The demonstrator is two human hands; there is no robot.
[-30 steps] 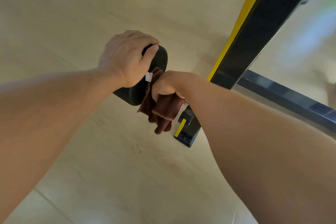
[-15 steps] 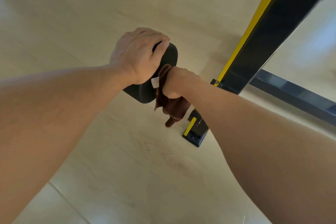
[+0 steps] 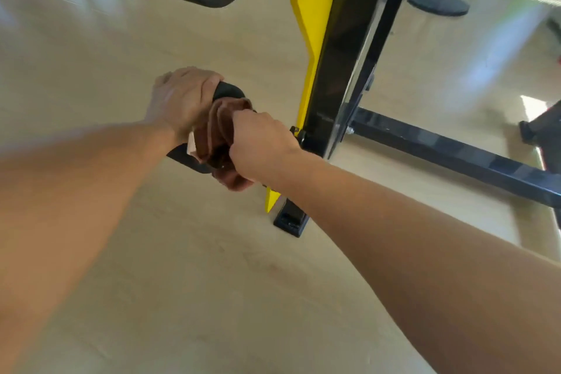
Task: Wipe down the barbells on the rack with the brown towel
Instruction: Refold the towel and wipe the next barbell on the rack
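Left hand point(image 3: 182, 100) gripped the black plate point(image 3: 226, 90) to steady it, while the right hand point(image 3: 261, 143) clamped the brown towel point(image 3: 217, 130) against it for wiping.

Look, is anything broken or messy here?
Nothing stands out. The left hand grips a black plate, the right hand holds the towel against it, and the rack stands straight.

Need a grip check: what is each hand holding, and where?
Left hand grips the black plate's top rim. Right hand grips the bunched towel at its middle, against the plate.
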